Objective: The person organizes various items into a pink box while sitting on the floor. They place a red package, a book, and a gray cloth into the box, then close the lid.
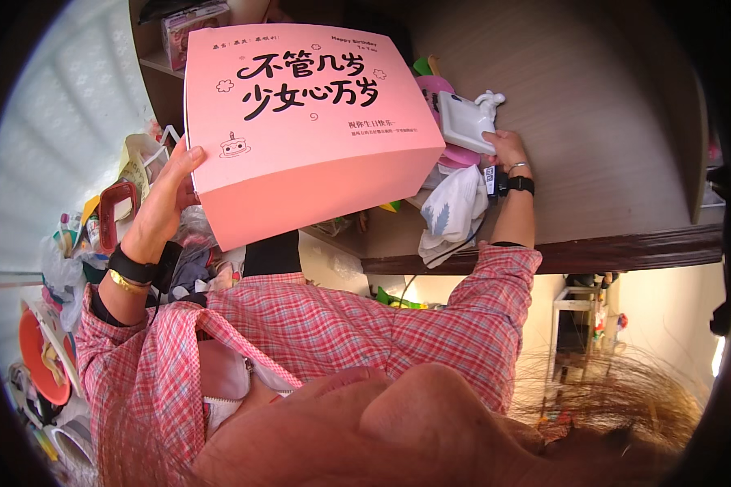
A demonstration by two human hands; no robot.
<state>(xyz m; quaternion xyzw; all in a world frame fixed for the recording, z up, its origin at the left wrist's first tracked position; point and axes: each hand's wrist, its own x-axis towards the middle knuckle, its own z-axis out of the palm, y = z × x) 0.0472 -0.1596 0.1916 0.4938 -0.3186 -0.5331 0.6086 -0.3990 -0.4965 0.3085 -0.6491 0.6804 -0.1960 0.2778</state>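
Observation:
A pink cardboard cake box point(317, 115) with birthday lettering and small drawings on its lid is held up, tilted, by my left hand point(173, 182). The thumb lies at the lid's left edge; the other fingers are mostly hidden behind the box. My right hand point(505, 148) grips the lower corner of a white, shallow square dish point(468, 122) with a small white figure on its rim. Behind the dish are pink or purple items point(435, 85). Just below it, a white cloth with a blue leaf print point(454, 204) hangs over the shelf's edge.
A wooden shelf point(585, 140) with a dark front edge spans the right. A small printed box point(192, 30) stands in a compartment at the upper left. Plastic bags point(64, 274), a dark red tray point(117, 216) and an orange basin point(33, 359) crowd the left side.

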